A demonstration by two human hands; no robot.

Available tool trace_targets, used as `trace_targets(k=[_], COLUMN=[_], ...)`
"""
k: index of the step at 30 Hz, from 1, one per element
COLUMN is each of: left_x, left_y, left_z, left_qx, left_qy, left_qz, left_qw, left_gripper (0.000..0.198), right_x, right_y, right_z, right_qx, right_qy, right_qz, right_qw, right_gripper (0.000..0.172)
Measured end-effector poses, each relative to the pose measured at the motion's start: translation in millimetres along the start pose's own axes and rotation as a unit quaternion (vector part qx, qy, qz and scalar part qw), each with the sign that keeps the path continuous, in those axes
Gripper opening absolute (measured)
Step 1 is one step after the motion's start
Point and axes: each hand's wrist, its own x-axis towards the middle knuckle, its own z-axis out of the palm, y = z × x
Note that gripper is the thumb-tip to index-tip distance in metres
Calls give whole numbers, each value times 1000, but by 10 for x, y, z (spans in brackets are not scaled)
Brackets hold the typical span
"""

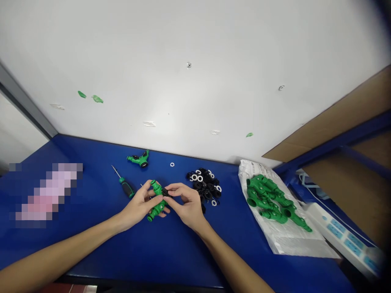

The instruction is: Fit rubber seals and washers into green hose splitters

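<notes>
My left hand [139, 205] grips a green plastic Y-shaped hose connector [157, 200] near the middle of the blue table. My right hand [188, 203] pinches a small black plastic ring [165, 192] against the connector's upper end. A heap of black and white rings [204, 185] lies just beyond my right hand. Left of my hands are a screwdriver with a green and black handle [124, 186] and a second green connector [139, 159]. A single white ring [172, 165] lies alone near the wall.
The blue table [91, 244] meets a white wall [183, 81] at the back. Several green connectors [270, 199] lie on a white plastic bag [293, 240] to the right. A power strip [343, 236] and cardboard [345, 122] sit beyond them. A blurred pink object [45, 195] lies at the left.
</notes>
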Motion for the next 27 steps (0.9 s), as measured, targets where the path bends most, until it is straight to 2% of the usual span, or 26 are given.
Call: trace_targets(k=[9,13,18,27], left_x=[3,-8,-15,-14], left_y=[-9,4,-3,31], left_z=[-2,-1,-13,-32], left_qx=[12,22,22,31], left_qy=[16,3,-5,-11], left_qz=[6,5,-3,9], left_qw=[1000,1000,1000,999], left_gripper=[33,37,45,54], right_x=[-8,-4,21,38], right_y=[2,19,15,-38], right_z=[-2,-16,-52,-124], right_qx=[-11,8,-1,-53], right_qy=[0,11,-17,-50], right_qz=[10,21,3,-39], right_qw=[1000,1000,1000,997], right_gripper=[6,13,9,21])
